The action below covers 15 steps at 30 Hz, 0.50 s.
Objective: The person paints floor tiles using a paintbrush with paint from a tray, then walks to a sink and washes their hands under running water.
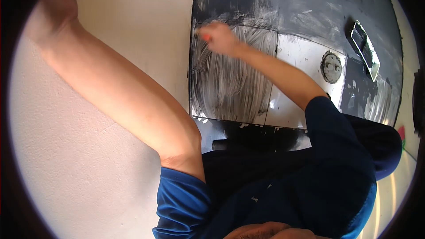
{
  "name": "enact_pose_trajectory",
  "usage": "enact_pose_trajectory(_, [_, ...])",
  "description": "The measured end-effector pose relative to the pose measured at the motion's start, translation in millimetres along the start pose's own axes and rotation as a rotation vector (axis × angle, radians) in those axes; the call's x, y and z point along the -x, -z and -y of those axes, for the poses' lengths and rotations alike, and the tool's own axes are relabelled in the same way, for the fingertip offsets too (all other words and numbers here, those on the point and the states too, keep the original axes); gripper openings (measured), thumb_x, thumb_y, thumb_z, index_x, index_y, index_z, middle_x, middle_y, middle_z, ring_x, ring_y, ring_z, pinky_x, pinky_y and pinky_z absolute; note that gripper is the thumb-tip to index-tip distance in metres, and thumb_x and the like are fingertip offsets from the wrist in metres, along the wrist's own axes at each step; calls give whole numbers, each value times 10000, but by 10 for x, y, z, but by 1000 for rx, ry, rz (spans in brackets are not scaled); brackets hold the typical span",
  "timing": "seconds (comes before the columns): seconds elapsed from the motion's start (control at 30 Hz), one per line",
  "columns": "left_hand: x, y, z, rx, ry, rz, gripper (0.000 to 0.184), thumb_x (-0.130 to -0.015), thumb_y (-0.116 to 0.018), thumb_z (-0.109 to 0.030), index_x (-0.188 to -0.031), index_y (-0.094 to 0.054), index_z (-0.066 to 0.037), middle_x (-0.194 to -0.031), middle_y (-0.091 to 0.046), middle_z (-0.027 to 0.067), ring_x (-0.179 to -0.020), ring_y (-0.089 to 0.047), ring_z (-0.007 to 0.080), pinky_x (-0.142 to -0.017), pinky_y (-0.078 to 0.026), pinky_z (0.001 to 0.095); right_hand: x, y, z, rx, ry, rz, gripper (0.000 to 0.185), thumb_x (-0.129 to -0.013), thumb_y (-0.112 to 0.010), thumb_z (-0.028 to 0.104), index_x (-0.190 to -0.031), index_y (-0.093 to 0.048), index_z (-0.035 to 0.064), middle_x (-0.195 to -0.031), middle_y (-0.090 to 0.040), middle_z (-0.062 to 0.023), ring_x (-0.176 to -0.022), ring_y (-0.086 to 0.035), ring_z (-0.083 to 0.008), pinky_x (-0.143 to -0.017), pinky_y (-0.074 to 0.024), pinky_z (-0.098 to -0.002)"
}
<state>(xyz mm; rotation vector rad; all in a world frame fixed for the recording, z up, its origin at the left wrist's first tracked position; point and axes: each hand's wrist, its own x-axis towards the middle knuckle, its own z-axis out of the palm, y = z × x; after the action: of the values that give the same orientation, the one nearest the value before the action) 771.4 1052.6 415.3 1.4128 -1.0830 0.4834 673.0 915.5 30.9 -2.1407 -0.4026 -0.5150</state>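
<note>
My right hand (pixel 220 39) is closed around a small tool with an orange handle (pixel 206 37). The tool's working end is too blurred to make out. It is at the left edge of the tiled floor, over a tile (pixel 234 79) streaked with black and grey-white smears. My left arm stretches up along the pale wall. At its end, my left hand (pixel 51 4) is partly lost at the dark edge of the view, its fingers not visible.
A round drain cover (pixel 331 67) sits in a whiter tile. Right of it stands a narrow rectangular container (pixel 365 51) smeared with black. The plain pale wall (pixel 133 26) borders the floor on the left. Thick black coating (pixel 256 137) lies near my body.
</note>
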Motion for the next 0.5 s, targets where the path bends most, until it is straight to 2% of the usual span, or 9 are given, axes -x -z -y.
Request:
enact_pose_trajectory(0.07, [-23,-25,-13,7,8,6,576,-1003,-525,-170,-1477,-251,7,-1244,-565,275,-876,-618,273,-707,-529,339,-126,229,-544,56,-32,-117,221,-711,-655,-20,-910,-634,74,-828,-681,-144,-817,-664,-372,-758,-533,-486])
enact_pose_trajectory(0.17, [-50,-38,-33,21,7,10,583,-1005,-521,-171,-1486,-243,5,-1247,-562,278,-872,-617,273,-700,-530,336,92,251,-508,111,8,138,286,-700,-664,-14,-963,-625,91,-887,-677,-118,-876,-646,-365,-779,-534,-476])
enact_pose_trajectory(0.2, [-43,-37,-28,27,11,8,585,-1006,-520,-171,-1489,-240,4,-1248,-560,279,-871,-616,272,-697,-530,335,298,173,-385,55,103,208,371,-701,-678,-2,-1045,-632,130,-913,-666,-93,-899,-627,-363,-782,-529,-462])
enact_pose_trajectory(0.27, [-55,-33,-28,38,12,7,590,-1008,-517,-172,-1495,-234,3,-1250,-558,281,-868,-615,272,-692,-531,333,782,187,87,-137,69,284,324,-741,-700,17,-1048,-676,119,-882,-689,-103,-871,-658,-342,-772,-532,-457])
enact_pose_trajectory(0.33, [-39,-29,-45,63,5,2,595,-1009,-515,-172,-1501,-229,2,-1252,-556,283,-866,-614,272,-688,-531,331,1050,549,534,-425,-149,553,202,-804,-728,74,-1004,-722,99,-854,-720,-104,-830,-689,-318,-767,-545,-421])
enact_pose_trajectory(0.43, [19,-69,-39,82,17,-1,602,-1012,-511,-173,-1510,-220,0,-1254,-553,286,-862,-612,272,-681,-532,328,1147,1295,533,-422,-403,728,126,-874,-751,130,-985,-724,76,-869,-729,-112,-811,-702,-281,-765,-540,-370])
enact_pose_trajectory(0.5, [32,-52,4,110,27,5,607,-1013,-508,-173,-1516,-215,-1,-1256,-551,288,-859,-611,272,-676,-533,326,1020,2050,155,-289,-480,658,122,-868,-740,57,-982,-714,22,-873,-750,-97,-862,-723,-176,-805,-562,-312])
